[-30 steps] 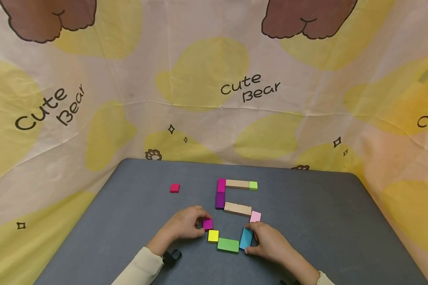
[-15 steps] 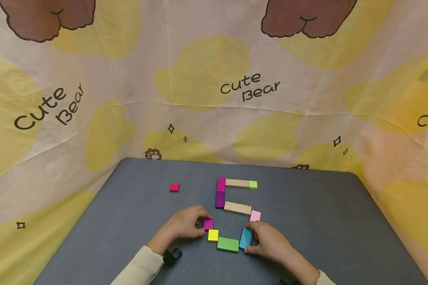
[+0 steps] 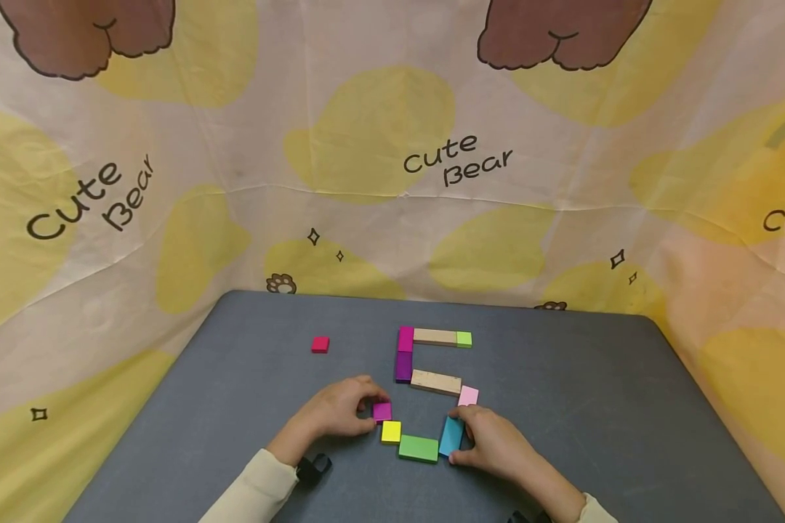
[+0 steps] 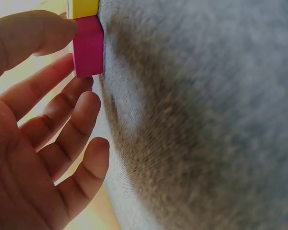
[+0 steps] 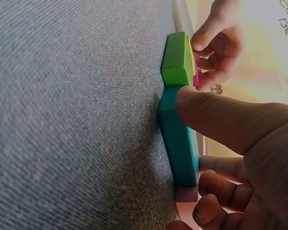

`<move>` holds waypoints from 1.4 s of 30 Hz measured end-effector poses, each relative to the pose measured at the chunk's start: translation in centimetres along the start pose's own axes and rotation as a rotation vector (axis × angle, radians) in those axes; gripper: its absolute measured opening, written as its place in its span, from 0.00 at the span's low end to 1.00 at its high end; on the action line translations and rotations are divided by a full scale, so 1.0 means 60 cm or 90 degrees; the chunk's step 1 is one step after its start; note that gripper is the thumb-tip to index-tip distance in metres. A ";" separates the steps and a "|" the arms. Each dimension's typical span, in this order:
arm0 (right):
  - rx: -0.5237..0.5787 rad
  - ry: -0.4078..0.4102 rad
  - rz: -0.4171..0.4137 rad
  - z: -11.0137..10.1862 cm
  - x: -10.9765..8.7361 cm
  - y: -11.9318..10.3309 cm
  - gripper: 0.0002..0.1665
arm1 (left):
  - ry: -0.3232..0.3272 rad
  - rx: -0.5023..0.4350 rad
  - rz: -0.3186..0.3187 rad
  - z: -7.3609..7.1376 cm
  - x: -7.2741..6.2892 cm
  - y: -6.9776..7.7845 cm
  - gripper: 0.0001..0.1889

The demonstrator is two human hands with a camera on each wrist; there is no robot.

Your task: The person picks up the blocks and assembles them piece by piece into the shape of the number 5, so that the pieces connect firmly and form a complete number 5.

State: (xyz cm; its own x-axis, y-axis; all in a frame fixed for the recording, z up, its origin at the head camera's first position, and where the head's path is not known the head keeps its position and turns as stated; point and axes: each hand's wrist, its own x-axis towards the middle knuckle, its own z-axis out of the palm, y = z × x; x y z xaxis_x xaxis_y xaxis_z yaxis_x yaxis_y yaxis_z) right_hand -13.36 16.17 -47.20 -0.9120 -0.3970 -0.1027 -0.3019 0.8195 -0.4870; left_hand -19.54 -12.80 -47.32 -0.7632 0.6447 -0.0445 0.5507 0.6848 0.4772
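With thumb and index finger my left hand (image 3: 342,408) pinches a small magenta block (image 3: 382,412), which touches the corner of a yellow block (image 3: 391,432). In the left wrist view the magenta block (image 4: 89,50) lies between thumb and finger, the other fingers loosely bent. My right hand (image 3: 493,442) holds a blue block (image 3: 451,437) by its two ends. This blue block meets a green block (image 3: 419,449) at its near end and a pink block (image 3: 469,396) at its far end. In the right wrist view the thumb presses the blue block (image 5: 177,139).
Farther back, a wooden block (image 3: 436,383), a purple block (image 3: 403,367), a second magenta block (image 3: 406,339), another wooden block (image 3: 435,338) and a lime block (image 3: 464,340) continue the row. A red block (image 3: 320,345) lies apart on the grey table (image 3: 595,407). A printed cloth (image 3: 366,218) hangs behind.
The magenta block has shifted very slightly to the right with my left hand. My right hand and the other blocks look the same.
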 end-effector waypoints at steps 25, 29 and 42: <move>0.008 0.003 -0.014 -0.002 -0.003 0.003 0.35 | 0.195 0.074 -0.123 -0.069 0.002 -0.084 0.22; 0.013 0.001 -0.012 -0.001 -0.003 0.004 0.35 | 0.199 0.073 -0.157 -0.074 0.003 -0.109 0.23; 0.017 0.013 -0.019 -0.001 -0.003 0.004 0.34 | 0.172 0.039 -0.242 -0.095 0.014 -0.163 0.25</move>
State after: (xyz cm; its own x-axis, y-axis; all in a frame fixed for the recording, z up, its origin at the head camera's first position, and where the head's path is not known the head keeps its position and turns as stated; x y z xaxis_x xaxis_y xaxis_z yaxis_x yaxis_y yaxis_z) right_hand -13.28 16.49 -47.25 -0.9085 -0.4120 -0.0698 -0.3216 0.7960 -0.5128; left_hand -27.50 -20.86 -47.02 -0.9708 0.2383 0.0272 0.2276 0.8792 0.4185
